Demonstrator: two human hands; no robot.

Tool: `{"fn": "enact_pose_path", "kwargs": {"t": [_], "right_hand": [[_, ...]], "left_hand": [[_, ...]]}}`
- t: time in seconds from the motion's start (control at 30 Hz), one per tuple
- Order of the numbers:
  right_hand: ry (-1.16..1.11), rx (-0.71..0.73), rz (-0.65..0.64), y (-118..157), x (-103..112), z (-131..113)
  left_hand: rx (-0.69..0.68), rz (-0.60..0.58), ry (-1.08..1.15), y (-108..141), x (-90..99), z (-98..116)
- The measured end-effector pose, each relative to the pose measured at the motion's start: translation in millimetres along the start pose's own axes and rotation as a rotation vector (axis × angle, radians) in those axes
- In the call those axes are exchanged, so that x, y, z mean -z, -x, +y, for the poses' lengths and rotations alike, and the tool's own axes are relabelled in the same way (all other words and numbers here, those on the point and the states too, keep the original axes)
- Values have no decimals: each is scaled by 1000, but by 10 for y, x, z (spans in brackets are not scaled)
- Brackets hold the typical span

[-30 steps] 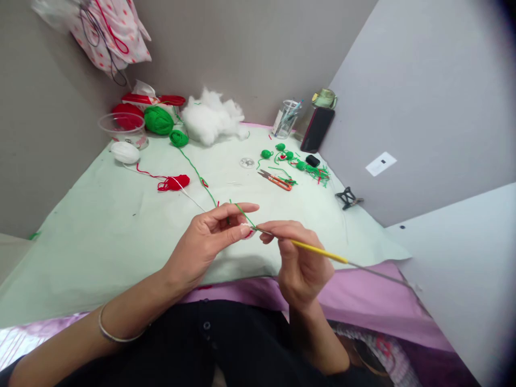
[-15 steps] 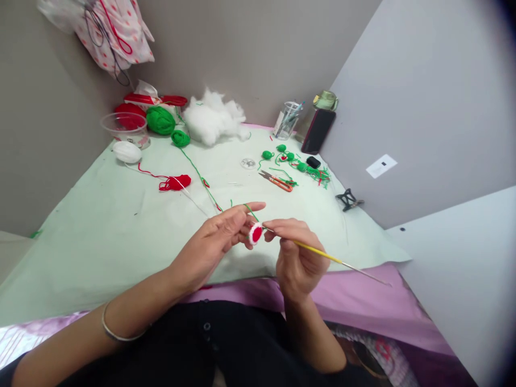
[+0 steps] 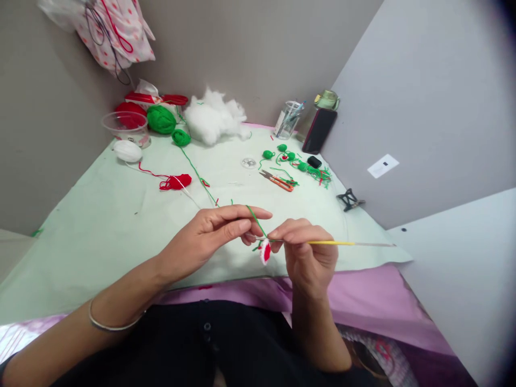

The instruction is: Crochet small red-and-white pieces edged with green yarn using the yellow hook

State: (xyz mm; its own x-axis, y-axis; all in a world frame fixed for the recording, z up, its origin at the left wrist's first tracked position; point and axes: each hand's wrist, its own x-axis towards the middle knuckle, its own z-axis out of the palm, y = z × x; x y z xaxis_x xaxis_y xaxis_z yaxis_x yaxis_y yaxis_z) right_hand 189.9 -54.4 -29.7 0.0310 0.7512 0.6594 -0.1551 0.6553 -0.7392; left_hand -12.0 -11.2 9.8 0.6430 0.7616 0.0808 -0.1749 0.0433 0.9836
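My right hand (image 3: 310, 255) grips a yellow-handled crochet hook (image 3: 332, 243), which lies nearly level with its bare end out to the right. From the hook near my right fingertips hangs a small round crocheted piece (image 3: 265, 251), red with a white rim, seen almost edge-on. Green yarn (image 3: 258, 221) runs over the stretched index finger of my left hand (image 3: 213, 226) down to the hook. The other left fingers are curled close to the hook's tip, partly hidden behind the thumb. The left hand no longer covers the piece.
Thread snips (image 3: 277, 181) lie beyond my hands, near several small green crocheted balls (image 3: 302, 167). A green yarn ball (image 3: 180, 137), a red yarn bundle (image 3: 177, 182) and a white yarn ball (image 3: 127, 151) sit left. White stuffing (image 3: 215, 118) and a phone (image 3: 320, 131) stand at the back.
The hook has swung from slanting to nearly level. The crocheted piece has left my left fingertips, turned edge-on and now hangs lower, to the right. My right hand has shifted slightly right.
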Motion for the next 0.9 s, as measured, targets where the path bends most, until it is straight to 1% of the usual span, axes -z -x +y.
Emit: {"fn": "enact_pose_path", "kwargs": {"t": [0.1,0.17,0.23,0.33,0.43,0.5,0.57,0.63,0.7,0.77,0.83,0.9], "right_hand": [[15,15,11,-2,9,-5],[5,25,8,0,4,2],[6,27,3,1,-1,13],[13,28,-2,-1,1,23],[-3,26,-19,-12,7,15],[7,31,-28,-17,4,-7],[90,61,-18,-10,-9,-40],[262,120,-11,13,-30,-72],[451,196,-18,44,-55,-91],[582,282,-18,72,-81,-90],[637,355,6,89,-103,-76],[672,397,22,99,-116,-59]], "left_hand": [[64,-102,24,21,16,36],[110,-119,59,22,3,34],[128,-89,86,15,-21,25],[118,-21,87,4,-49,25],[87,24,25,5,-43,49],[42,66,-64,14,-33,69],[-37,132,-172,27,-36,78],[-143,212,-258,41,-58,71],[-219,277,-290,54,-96,45],[-232,313,-256,63,-137,4],[-194,324,-175,66,-171,-45],[-157,330,-87,66,-191,-87]]}}
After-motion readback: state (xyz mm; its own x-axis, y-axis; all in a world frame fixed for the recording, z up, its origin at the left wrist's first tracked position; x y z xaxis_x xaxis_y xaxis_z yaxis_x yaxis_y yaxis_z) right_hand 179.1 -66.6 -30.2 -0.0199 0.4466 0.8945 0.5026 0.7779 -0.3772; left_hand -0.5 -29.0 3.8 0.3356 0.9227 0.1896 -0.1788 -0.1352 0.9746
